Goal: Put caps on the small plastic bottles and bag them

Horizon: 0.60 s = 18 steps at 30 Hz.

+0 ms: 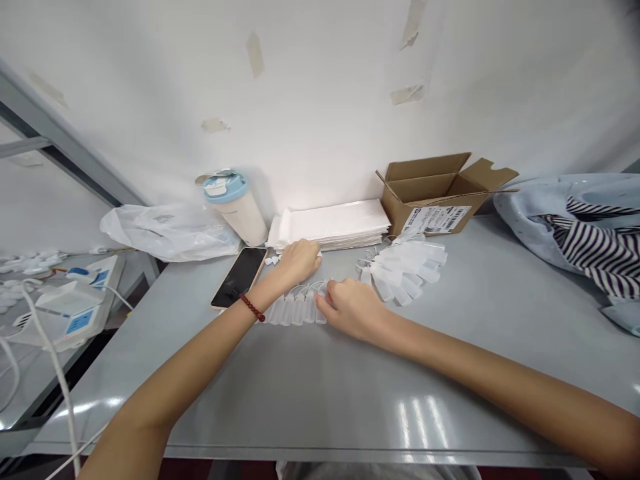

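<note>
A row of small translucent white plastic pieces with thin cord loops (294, 311) lies on the grey table, side by side. My right hand (356, 307) is closed at the row's right end, thumb and forefinger pinched at the last piece. Just beyond the row, my left hand (299, 261) is closed with its fingers curled down; whatever they hold is hidden. Tiny white parts (273, 259) lie by its left side. More of the translucent pieces are fanned out in a pile (407, 267) to the right of my right hand.
A phone (239, 277) lies left of my left hand. Behind stand a blue-lidded tumbler (243, 210), a stack of white packets (335, 223) and an open cardboard box (435, 197). A plastic bag (170, 230) is at left, striped cloth (595, 250) at right. Cables and power strips (83, 313) crowd the left side.
</note>
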Available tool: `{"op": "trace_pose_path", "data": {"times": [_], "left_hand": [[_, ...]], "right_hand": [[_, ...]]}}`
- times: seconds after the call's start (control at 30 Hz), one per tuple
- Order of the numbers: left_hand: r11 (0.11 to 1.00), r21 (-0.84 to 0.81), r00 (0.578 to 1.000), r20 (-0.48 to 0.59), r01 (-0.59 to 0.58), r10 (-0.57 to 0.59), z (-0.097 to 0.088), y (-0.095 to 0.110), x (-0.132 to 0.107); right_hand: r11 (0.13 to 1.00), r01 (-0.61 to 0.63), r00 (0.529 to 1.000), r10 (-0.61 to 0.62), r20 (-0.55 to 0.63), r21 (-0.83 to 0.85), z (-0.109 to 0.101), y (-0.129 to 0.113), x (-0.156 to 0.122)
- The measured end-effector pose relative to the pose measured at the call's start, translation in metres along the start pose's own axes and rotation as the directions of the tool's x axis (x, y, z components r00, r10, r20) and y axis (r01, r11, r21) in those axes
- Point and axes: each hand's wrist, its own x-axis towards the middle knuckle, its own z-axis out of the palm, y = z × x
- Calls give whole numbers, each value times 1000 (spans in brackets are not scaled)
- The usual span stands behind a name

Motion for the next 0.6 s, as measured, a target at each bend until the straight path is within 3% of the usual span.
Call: {"op": "trace_pose_path", "data": {"times": [0.13, 0.27, 0.43, 0.6], "left_hand": [[994, -110, 999, -50, -12, 6, -9, 2, -8], [959, -283, 992, -129, -27, -10, -21, 7, -31], [877, -481, 974, -203, -12, -98, -21, 10, -65], [793, -609, 933, -289, -8, -213, -20, 12, -82]], "right_hand": [[999, -31, 999, 30, 26, 34, 7, 0, 4], [997, -50, 998, 47, 48, 64, 13, 3, 3], [993, -71, 997, 66, 50, 97, 17, 6, 4], [992, -48, 999, 46, 16, 121, 21, 9, 4]]}}
